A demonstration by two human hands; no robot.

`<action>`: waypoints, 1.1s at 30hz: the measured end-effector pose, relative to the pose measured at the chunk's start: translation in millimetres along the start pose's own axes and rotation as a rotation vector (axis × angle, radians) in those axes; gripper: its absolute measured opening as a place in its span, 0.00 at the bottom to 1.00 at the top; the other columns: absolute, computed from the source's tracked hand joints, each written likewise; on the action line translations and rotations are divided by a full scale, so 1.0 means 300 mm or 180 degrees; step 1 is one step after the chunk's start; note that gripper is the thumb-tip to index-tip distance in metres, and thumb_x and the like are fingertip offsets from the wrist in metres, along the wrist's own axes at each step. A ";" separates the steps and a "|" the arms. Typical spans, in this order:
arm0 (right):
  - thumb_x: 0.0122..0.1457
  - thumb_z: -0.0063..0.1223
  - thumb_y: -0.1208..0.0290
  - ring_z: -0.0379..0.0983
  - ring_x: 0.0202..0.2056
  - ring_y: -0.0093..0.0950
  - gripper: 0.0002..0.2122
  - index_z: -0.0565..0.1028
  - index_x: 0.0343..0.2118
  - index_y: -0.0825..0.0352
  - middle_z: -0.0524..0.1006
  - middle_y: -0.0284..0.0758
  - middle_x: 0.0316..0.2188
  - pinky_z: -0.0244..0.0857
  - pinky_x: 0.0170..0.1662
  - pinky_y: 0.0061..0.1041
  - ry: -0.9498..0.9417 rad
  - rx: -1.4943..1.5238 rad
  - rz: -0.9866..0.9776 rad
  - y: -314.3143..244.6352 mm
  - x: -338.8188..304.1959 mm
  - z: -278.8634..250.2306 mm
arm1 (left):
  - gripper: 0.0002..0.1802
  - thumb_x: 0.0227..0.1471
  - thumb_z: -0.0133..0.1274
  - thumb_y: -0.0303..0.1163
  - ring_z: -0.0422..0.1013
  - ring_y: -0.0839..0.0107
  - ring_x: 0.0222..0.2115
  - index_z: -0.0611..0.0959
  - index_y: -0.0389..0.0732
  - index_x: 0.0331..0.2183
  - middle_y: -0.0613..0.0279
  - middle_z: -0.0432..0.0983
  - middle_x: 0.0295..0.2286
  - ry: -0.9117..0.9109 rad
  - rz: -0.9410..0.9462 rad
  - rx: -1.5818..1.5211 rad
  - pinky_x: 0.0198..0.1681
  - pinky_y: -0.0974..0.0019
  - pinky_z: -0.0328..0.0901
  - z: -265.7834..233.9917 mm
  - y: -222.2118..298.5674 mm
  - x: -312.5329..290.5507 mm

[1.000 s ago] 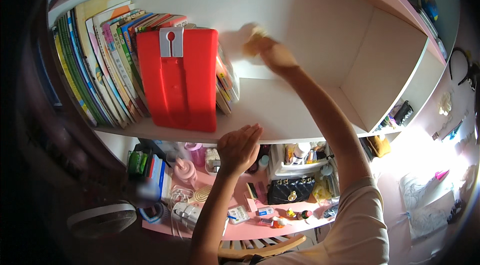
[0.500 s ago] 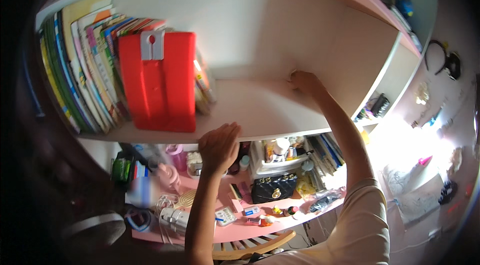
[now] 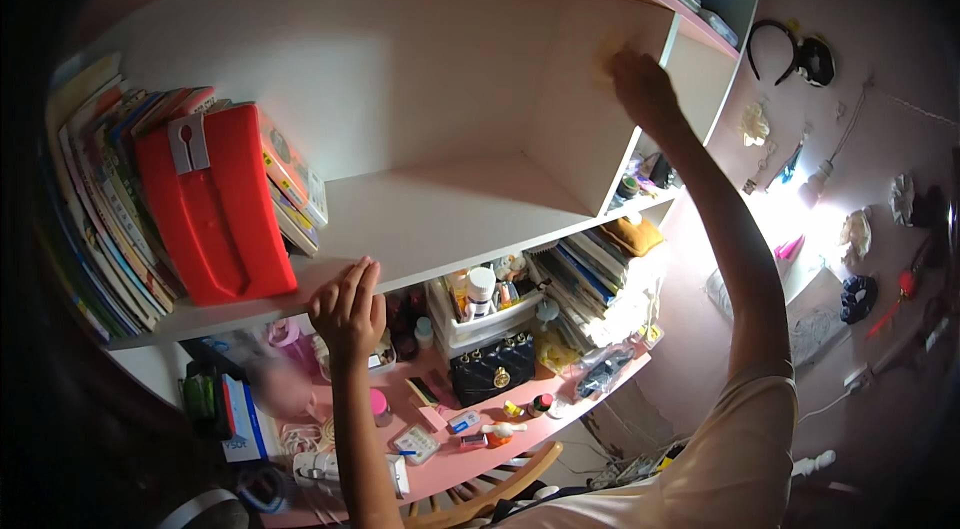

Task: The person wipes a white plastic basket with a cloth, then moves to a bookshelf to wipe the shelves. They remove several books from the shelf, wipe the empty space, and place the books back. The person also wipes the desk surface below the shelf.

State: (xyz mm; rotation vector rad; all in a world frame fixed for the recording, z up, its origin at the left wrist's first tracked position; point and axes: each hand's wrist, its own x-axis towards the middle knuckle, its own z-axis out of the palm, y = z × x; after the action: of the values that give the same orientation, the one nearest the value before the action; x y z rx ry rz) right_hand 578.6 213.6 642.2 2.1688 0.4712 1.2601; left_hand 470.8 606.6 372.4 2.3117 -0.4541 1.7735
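My left hand (image 3: 348, 311) rests at the front edge of a white shelf (image 3: 430, 214), fingers stretched out over the board and holding nothing. Raised at the right, my right hand (image 3: 645, 94) is closed beside the front of the upright side panel (image 3: 575, 79). A faint yellowish smear shows at its fingertips, too blurred to name. To the left of the bare board, a red plastic case (image 3: 225, 204) with a grey clasp leans against a row of books (image 3: 110, 189). More thin books (image 3: 295, 179) stand behind its right side.
Below lies a pink desk (image 3: 440, 474) with a black quilted handbag (image 3: 495, 369), a white drawer box (image 3: 490, 324) and small bottles. Stacked papers (image 3: 580, 279) stand beside the box. A wooden chair back (image 3: 520, 479) is close to me. A lit bulb (image 3: 815, 184) hangs at the right wall.
My right hand has moved from the shelf's back corner up and forward along the side panel. My view has shifted right; my left hand stays at the shelf's front edge.
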 end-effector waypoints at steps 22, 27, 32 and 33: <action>0.53 0.48 0.69 0.69 0.41 0.27 0.07 0.75 0.34 0.58 0.74 0.29 0.37 0.64 0.45 0.28 -0.1310 0.0114 -0.1306 -0.354 -0.277 0.281 | 0.21 0.43 0.52 0.27 0.70 0.68 0.43 0.78 0.44 0.44 0.66 0.74 0.43 -0.0126 0.0093 -0.0222 0.48 0.60 0.59 -0.003 -0.009 -0.005; 0.56 0.44 0.68 0.69 0.43 0.32 0.13 0.73 0.44 0.58 0.73 0.33 0.43 0.63 0.49 0.32 -0.1480 0.0512 -0.0554 -0.431 -0.134 0.402 | 0.20 0.43 0.53 0.28 0.71 0.69 0.42 0.79 0.46 0.43 0.68 0.74 0.42 -0.0069 0.0078 -0.0092 0.46 0.62 0.60 0.005 -0.011 -0.018; 0.56 0.47 0.67 0.70 0.42 0.33 0.10 0.76 0.38 0.59 0.74 0.33 0.42 0.63 0.49 0.33 -0.1068 0.0800 -0.0234 -0.428 -0.112 0.560 | 0.18 0.43 0.54 0.29 0.72 0.72 0.40 0.80 0.46 0.41 0.69 0.75 0.41 -0.0040 0.0164 -0.0032 0.45 0.63 0.60 0.013 -0.007 -0.012; 0.55 0.47 0.66 0.70 0.42 0.33 0.09 0.77 0.36 0.59 0.74 0.33 0.42 0.63 0.48 0.34 -0.0965 0.0890 -0.0209 -0.424 -0.103 0.555 | 0.18 0.43 0.54 0.29 0.71 0.73 0.40 0.80 0.46 0.41 0.70 0.75 0.41 0.0008 0.0175 0.0032 0.45 0.64 0.59 0.015 -0.013 -0.015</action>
State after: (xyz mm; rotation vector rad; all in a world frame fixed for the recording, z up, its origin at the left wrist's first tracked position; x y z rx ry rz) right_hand 706.8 243.1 476.3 2.5013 0.6139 0.8487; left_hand 475.3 609.3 367.1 2.3250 -0.5144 1.8075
